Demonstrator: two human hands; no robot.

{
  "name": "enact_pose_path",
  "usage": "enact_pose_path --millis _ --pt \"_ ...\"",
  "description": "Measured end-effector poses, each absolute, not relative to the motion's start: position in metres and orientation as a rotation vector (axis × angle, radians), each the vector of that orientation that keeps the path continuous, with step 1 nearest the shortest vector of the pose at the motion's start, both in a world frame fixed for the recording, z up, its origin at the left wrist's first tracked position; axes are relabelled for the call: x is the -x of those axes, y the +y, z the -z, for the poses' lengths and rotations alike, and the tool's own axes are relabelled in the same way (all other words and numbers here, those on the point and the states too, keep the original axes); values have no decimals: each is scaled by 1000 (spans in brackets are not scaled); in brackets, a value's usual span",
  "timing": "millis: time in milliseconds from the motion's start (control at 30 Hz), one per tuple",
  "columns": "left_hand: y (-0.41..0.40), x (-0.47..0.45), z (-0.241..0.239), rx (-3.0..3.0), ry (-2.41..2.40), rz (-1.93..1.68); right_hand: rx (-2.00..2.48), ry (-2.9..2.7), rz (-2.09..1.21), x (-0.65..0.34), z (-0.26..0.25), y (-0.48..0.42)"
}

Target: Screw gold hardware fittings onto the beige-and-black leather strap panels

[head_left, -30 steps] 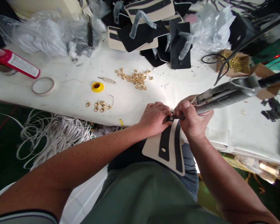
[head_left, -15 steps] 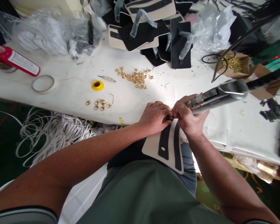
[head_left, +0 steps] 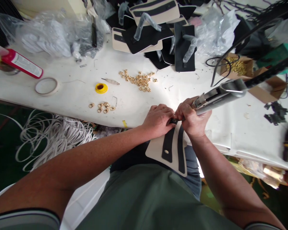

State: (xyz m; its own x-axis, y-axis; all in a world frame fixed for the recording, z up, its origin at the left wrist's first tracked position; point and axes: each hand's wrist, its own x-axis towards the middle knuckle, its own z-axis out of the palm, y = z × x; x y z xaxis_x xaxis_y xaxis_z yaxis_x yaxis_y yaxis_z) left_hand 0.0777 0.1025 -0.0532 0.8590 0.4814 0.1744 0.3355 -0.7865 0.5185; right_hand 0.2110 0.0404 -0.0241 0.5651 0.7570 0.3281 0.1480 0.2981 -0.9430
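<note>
A beige panel with two black straps (head_left: 169,150) hangs over the table's front edge onto my lap. My left hand (head_left: 158,120) is closed on its top end, pinching a small black fitting (head_left: 174,120). My right hand (head_left: 193,119) is wrapped round a long grey powered hand tool (head_left: 218,95) whose tip meets that fitting. The tool's black cable runs off to the upper right. A round metal stud (head_left: 166,151) shows on the left strap.
On the white table (head_left: 139,105) lie a heap of gold clasps (head_left: 139,79), a smaller cluster (head_left: 102,107), a yellow spool (head_left: 101,88), a tape ring (head_left: 47,86), a red tube (head_left: 21,64), stacked strapped panels (head_left: 156,32), and a cardboard box of gold parts (head_left: 240,67). White cord (head_left: 52,137) piles below left.
The grey tool's rear end has swung left and slightly up while its tip stays at the fitting. Both hands keep their grip at the panel's top.
</note>
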Motion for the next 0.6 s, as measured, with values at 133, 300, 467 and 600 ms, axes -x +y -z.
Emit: enact_pose_path --millis 133,300,467,600 --pt "102 -78 57 -2564 609 -416 1299 -951 -467 -209 27 35" --pt "100 -79 59 -2559 640 -430 1371 -1009 -510 -210 28 30" --pt "99 -77 55 -2603 641 -406 1308 -1015 -610 -215 27 39" --pt "99 -75 53 -2558 635 -421 1275 -967 -585 -226 7 37"
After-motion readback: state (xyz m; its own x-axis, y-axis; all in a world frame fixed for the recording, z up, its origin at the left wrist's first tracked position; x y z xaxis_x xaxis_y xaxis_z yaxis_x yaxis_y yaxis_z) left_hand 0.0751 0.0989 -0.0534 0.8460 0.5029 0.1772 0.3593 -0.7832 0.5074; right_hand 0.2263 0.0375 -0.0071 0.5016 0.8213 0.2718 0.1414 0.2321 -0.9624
